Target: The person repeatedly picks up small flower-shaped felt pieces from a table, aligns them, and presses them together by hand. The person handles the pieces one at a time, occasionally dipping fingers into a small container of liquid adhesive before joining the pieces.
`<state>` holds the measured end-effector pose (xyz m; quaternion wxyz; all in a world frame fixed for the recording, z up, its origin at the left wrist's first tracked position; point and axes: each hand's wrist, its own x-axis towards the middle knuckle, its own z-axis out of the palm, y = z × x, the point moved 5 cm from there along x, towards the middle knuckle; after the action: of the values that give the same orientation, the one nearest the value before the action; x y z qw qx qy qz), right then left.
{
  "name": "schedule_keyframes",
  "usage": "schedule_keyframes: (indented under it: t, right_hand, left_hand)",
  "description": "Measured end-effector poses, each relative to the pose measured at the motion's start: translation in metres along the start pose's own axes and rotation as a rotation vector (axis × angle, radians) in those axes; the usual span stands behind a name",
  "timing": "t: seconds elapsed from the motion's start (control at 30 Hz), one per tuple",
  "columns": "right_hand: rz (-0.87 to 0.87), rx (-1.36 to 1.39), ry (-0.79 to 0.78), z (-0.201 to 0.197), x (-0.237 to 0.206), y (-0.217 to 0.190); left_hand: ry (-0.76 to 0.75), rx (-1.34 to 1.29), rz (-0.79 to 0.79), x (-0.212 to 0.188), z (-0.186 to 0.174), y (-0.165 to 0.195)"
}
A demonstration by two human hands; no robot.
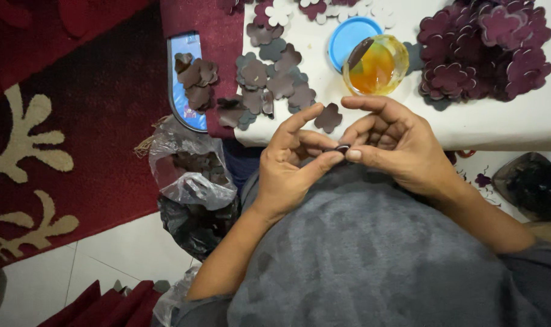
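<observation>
Both hands at work close to the body, just in front of the white table. Left hand and right hand meeting at the fingertips, pinching together one small dark flower-shaped piece, folded or pressed between thumbs and forefingers; exact shape hidden by the fingers. On the far right of the table, a big heap of finished purple flowers, layered and curled, so probably a good part already done. Still lying flat and apparently unworked: many brown-grey cut petals in the middle, one single petal piece just beside the hands, more on a blue tray, and likely more in the plastic bag on the floor. Near the hands, an open jar of amber glue-like liquid beside its blue lid. Judged from this: work somewhere in the middle, much left.
</observation>
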<state>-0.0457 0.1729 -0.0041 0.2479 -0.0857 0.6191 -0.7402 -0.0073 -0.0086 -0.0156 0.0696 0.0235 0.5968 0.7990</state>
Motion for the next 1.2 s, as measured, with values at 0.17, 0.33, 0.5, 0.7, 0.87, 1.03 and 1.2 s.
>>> schedule_keyframes:
  t: [0.17, 0.33, 0.5, 0.7, 0.87, 1.03, 1.2]
  right_hand:
    - [0.109, 0.015, 0.048, -0.006, -0.005, 0.003]
    - [0.091, 0.079, -0.032, -0.008, -0.007, 0.000]
    - [-0.042, 0.022, 0.023, -0.028, -0.015, -0.010]
    - [-0.387, -0.297, 0.581, -0.109, -0.045, -0.047]
    - [-0.442, -0.437, 0.769, -0.143, -0.069, -0.054]
    - [-0.478, -0.733, 0.745, -0.144, -0.067, -0.050]
    - [-0.628, -1.012, 0.840, -0.139, -0.064, -0.045]
  left_hand:
    - [-0.049, 0.164, 0.023, 0.000, 0.004, 0.010]
    - [-0.116, 0.232, -0.014, -0.001, 0.010, 0.015]
    - [-0.156, 0.366, 0.128, 0.009, 0.021, 0.021]
    - [0.125, 0.437, 0.232, 0.036, -0.006, 0.048]
    - [0.304, 0.657, 0.221, 0.063, -0.035, 0.076]
    - [0.346, 0.987, 0.300, 0.087, -0.046, 0.091]
    - [0.320, 1.220, 0.489, 0.111, -0.047, 0.092]
